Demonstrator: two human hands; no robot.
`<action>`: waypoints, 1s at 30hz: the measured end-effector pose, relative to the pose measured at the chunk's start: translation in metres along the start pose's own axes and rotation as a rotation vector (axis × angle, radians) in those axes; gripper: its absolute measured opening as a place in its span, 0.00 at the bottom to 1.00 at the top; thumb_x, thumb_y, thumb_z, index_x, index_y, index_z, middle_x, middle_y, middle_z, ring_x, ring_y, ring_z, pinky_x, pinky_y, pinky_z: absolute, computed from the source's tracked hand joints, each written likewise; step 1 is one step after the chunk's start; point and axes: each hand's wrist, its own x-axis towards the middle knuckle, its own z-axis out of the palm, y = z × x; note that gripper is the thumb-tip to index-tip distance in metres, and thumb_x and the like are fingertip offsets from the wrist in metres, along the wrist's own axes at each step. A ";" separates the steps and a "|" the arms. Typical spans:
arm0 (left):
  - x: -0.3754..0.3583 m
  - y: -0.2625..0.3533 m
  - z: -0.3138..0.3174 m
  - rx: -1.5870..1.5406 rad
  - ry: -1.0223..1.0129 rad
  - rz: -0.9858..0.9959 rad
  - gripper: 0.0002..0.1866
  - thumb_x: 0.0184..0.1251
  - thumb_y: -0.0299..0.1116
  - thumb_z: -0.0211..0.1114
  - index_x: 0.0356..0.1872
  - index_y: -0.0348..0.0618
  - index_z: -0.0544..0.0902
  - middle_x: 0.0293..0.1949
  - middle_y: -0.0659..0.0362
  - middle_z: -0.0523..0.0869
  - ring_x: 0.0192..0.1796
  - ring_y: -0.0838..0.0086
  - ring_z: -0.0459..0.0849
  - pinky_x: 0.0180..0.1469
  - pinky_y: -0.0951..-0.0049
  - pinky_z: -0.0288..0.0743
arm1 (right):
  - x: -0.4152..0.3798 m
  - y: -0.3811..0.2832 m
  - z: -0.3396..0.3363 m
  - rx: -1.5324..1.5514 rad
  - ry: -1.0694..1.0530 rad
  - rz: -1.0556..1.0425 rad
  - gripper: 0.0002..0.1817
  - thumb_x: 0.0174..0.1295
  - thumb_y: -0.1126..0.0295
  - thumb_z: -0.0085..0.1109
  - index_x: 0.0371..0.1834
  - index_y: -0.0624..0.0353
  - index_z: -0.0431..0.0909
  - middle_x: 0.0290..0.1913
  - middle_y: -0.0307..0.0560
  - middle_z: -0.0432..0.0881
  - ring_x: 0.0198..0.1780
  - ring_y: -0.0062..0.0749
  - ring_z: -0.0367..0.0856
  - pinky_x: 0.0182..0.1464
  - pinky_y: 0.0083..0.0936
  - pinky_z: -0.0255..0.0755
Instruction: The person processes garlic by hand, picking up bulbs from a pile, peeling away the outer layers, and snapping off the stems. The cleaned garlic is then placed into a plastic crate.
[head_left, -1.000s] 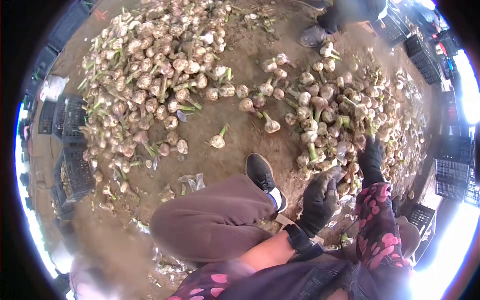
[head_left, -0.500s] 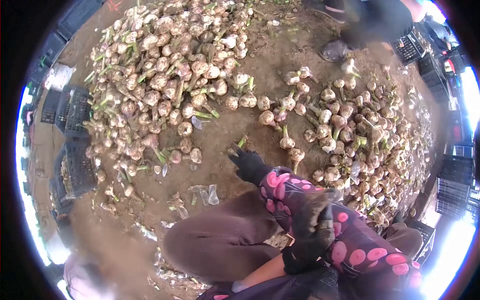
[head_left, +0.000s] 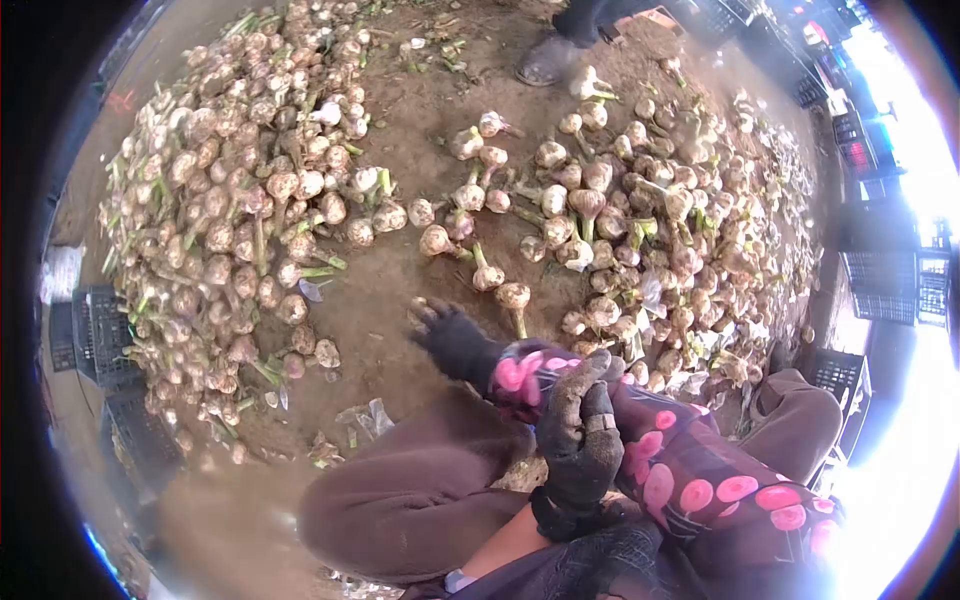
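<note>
My right hand (head_left: pixel 455 340), in a black glove with a floral sleeve behind it, reaches over bare soil between two heaps of garlic. Its fingers are apart and nothing shows in them. A few loose garlic bulbs (head_left: pixel 487 276) with cut green stems lie just beyond it. My left hand (head_left: pixel 580 440), in a dirty dark glove, is closed in front of the right sleeve (head_left: pixel 660 450). A pale band shows at its fingers, but what it grips, if anything, I cannot make out.
A large garlic heap (head_left: pixel 230 200) spreads on the left, another heap (head_left: pixel 680 230) on the right. Black crates (head_left: pixel 885 285) line the right side, more crates (head_left: pixel 100 335) the left. Another person's shoe (head_left: pixel 548 60) is at the top. My bent knee (head_left: pixel 400 490) is close below.
The view has turned to the right. A short green stem at my right fingertips is no longer visible, and those fingers have spread. My left hand stays closed near the sleeve.
</note>
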 end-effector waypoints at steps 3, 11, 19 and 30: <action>0.003 -0.002 -0.001 0.073 0.008 0.062 0.10 0.66 0.18 0.52 0.46 0.33 0.77 0.44 0.50 0.82 0.46 0.66 0.83 0.50 0.69 0.77 | 0.019 -0.023 0.017 -0.090 0.000 -0.123 0.19 0.54 0.65 0.54 0.52 0.43 0.76 0.60 0.44 0.71 0.57 0.42 0.72 0.55 0.48 0.67; 0.010 -0.008 0.004 -0.086 0.028 -0.081 0.12 0.65 0.19 0.50 0.49 0.33 0.76 0.44 0.53 0.81 0.48 0.68 0.79 0.56 0.69 0.71 | 0.013 0.090 -0.019 -0.214 -0.057 0.264 0.12 0.48 0.62 0.58 0.37 0.45 0.81 0.40 0.42 0.80 0.54 0.45 0.73 0.58 0.50 0.60; 0.001 -0.003 0.024 -0.178 -0.174 -0.383 0.19 0.62 0.16 0.47 0.55 0.31 0.72 0.43 0.55 0.80 0.48 0.73 0.77 0.58 0.72 0.69 | -0.137 0.165 -0.119 -0.307 -0.253 0.131 0.20 0.41 0.58 0.63 0.42 0.43 0.80 0.39 0.42 0.79 0.54 0.42 0.73 0.64 0.45 0.57; -0.030 -0.029 0.059 -0.009 -0.460 -0.464 0.18 0.66 0.22 0.50 0.57 0.32 0.70 0.47 0.55 0.77 0.49 0.74 0.75 0.55 0.74 0.70 | -0.218 0.206 -0.207 -0.115 0.191 0.493 0.31 0.43 0.59 0.68 0.55 0.44 0.74 0.56 0.53 0.71 0.56 0.49 0.70 0.60 0.42 0.63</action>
